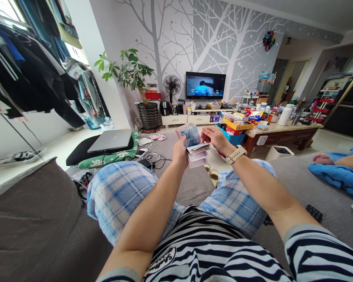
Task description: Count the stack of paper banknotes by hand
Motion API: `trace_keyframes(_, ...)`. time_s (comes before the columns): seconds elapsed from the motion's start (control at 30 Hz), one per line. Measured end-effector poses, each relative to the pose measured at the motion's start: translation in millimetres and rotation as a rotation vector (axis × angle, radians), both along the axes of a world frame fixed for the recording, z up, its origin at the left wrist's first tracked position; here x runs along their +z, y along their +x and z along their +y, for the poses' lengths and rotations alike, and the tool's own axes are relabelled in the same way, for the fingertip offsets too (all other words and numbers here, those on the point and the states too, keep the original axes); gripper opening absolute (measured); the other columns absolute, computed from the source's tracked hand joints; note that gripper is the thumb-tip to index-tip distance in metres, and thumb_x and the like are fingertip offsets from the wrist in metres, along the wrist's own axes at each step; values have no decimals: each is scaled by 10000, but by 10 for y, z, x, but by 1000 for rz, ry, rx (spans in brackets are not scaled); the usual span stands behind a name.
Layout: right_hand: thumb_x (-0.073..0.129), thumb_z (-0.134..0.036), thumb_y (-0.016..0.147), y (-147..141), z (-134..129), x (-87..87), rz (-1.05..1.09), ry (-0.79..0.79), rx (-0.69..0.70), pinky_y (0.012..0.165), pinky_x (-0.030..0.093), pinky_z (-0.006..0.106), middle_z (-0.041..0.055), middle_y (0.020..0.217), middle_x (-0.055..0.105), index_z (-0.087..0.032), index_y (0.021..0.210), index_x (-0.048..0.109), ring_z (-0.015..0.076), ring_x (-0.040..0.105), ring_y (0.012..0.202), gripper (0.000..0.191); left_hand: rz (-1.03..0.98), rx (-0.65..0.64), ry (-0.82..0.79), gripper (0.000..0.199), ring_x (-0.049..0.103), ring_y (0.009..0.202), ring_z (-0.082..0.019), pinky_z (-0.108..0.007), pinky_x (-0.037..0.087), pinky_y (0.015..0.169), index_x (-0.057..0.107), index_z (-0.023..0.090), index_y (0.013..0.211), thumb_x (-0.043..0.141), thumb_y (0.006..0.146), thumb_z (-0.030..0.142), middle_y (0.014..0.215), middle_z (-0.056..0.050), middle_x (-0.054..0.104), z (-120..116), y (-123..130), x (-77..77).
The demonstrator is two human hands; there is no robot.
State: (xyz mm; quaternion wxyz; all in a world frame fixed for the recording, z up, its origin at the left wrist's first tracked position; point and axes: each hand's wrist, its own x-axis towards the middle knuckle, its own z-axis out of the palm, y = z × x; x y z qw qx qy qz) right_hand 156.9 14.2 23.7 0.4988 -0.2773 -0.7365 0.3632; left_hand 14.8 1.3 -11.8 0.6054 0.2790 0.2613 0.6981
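A bundle of banknotes [191,136] is held up over the gap between my knees. My left hand [180,151] is closed round its left side. The upper notes are bluish with some pinkish ones behind, and paler ones fan out below. At the right side of the bundle, my right hand [214,138] has its fingers bent and pressed together by the notes' edge; whether a note is between them is too small to tell. A watch [236,154] with a light strap is on my right wrist.
A laptop [110,141] rests on cushions at the left, with cables beside it. A cluttered wooden table [253,135] stands at the right front. Another person's bare foot [322,159] and blue cloth [338,176] are on the sofa at right, near a remote [314,213].
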Motion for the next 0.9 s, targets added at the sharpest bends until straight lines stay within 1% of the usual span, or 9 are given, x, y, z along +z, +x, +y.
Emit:
trace_keyframes(0.1, 547, -540, 804, 1, 1, 0, -12, 4, -38, 512, 313, 249, 10, 543, 549, -167, 611, 530, 95, 410, 501, 420, 8, -6, -12, 211, 667, 882, -229, -330, 507, 795, 638, 137, 900, 613, 730, 260, 835, -83, 702, 38, -10, -21)
trace_keyframes(0.23, 628, -539, 744, 23, 88, -48, -6, 48, -171, 504, 303, 249, -12, 547, 506, -171, 599, 509, 92, 397, 507, 413, 34, -4, -5, 196, 667, 868, -236, -345, 512, 784, 634, 142, 880, 624, 697, 212, 786, -73, 694, 51, -21, -32)
trace_keyframes(0.3, 638, -544, 730, 35, 143, -79, -16, 44, -229, 499, 301, 249, -16, 560, 503, -172, 623, 518, 93, 390, 509, 405, 38, -11, 8, 211, 667, 859, -239, -354, 514, 782, 629, 144, 876, 632, 670, 190, 768, -69, 690, 50, -23, -37)
trace_keyframes(0.37, 622, -553, 738, 45, 184, -106, -48, 31, -259, 500, 304, 251, -12, 573, 518, -172, 648, 534, 97, 393, 512, 402, 48, -23, 19, 237, 667, 854, -240, -356, 513, 782, 628, 141, 876, 637, 642, 175, 757, -67, 687, 47, -22, -41)
trace_keyframes(0.53, 571, -528, 779, 55, 220, -130, -105, 75, -275, 515, 318, 249, -1, 565, 532, -170, 612, 535, 108, 423, 532, 397, 84, -42, 50, 267, 667, 837, -248, -359, 508, 778, 638, 131, 868, 639, 602, 158, 733, -63, 680, 26, -16, -30)
trace_keyframes(0.7, 565, -479, 783, 62, 229, -137, -121, 76, -271, 517, 321, 248, 0, 564, 535, -169, 614, 547, 113, 434, 534, 354, 94, -22, 4, 232, 665, 805, -243, -359, 511, 767, 639, 133, 834, 643, 603, 152, 700, -58, 667, -13, -16, 4)
trace_keyframes(0.9, 561, -483, 783, 59, 223, -136, -109, 77, -281, 512, 309, 252, -6, 564, 518, -175, 618, 530, 111, 411, 528, 350, 92, 6, 5, 224, 660, 837, -241, -346, 515, 754, 650, 127, 846, 677, 664, 255, 747, -72, 674, 1, -16, -8)
